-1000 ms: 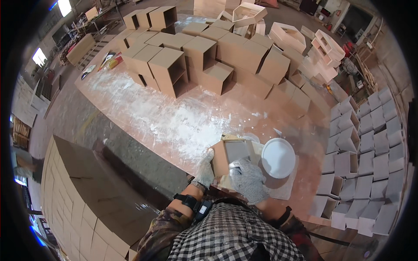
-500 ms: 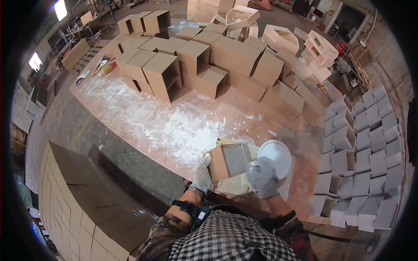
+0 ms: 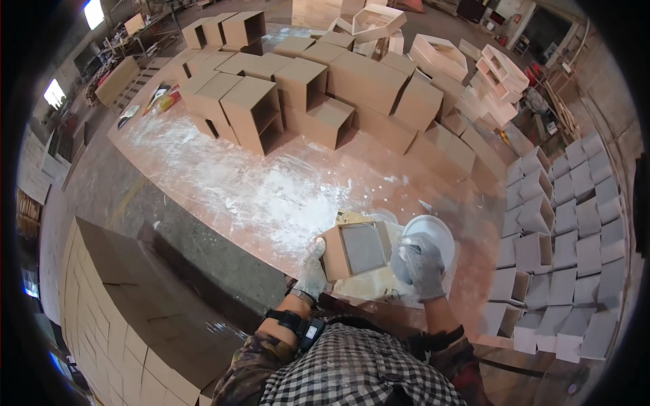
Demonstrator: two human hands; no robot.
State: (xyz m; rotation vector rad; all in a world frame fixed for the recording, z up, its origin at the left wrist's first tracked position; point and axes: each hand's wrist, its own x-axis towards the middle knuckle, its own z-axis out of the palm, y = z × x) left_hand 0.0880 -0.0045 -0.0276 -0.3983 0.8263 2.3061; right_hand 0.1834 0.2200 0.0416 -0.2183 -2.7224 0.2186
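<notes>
My left hand (image 3: 312, 271), in a pale knit glove, grips the left side of a small open brown box (image 3: 334, 252). The box's opening is turned up toward me, and its inner face is grey. My right hand (image 3: 420, 265), also gloved, is closed just right of the box, over the near edge of a round white tub (image 3: 435, 232). Whatever its fingers hold is hidden by the glove and slightly blurred. Under the box lies a stained, yellowish sheet (image 3: 359, 287) on the table.
Stacked brown boxes (image 3: 311, 88) fill the table's far side. The tabletop (image 3: 271, 196) is smeared with white. Grey boxes (image 3: 562, 250) stand in rows at the right. A large stack of brown panels or boxes (image 3: 108, 318) rises at the left. Pale wooden frames (image 3: 437, 57) lie at the back.
My right hand has moved slightly right, away from the box and over the tub's near edge. The box, in my left hand, has shifted a little left, showing more of its grey inside.
</notes>
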